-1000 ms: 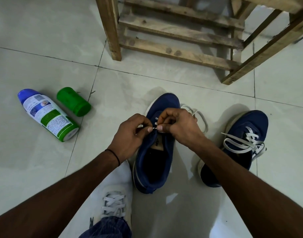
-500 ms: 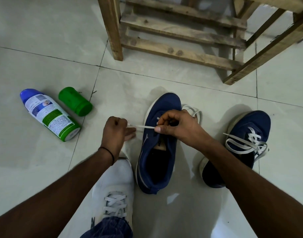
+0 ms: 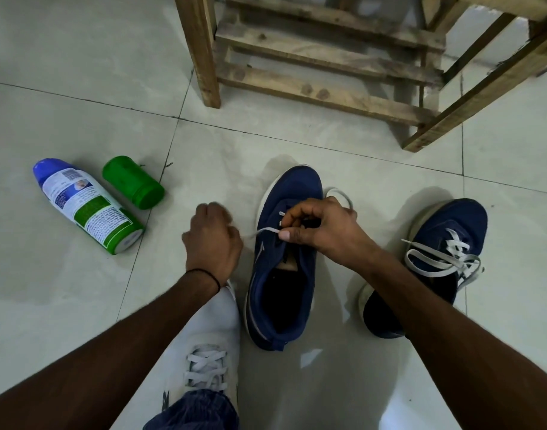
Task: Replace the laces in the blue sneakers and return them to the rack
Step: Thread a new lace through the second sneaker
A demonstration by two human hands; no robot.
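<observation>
Blue sneaker (image 3: 306, 274) lengthwise, toe toward rack (image 3: 312, 54). Right hand (image 3: 322, 231) pinches lace (image 3: 267, 230); left hand (image 3: 213, 240) curled, blurred, grip unclear.

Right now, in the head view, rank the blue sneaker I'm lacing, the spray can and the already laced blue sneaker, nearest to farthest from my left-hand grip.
From the left-hand grip:
1. Blue sneaker being laced, just to its right.
2. Spray can, lying on the floor to its left.
3. Already laced blue sneaker, far right, beyond the right forearm.
</observation>
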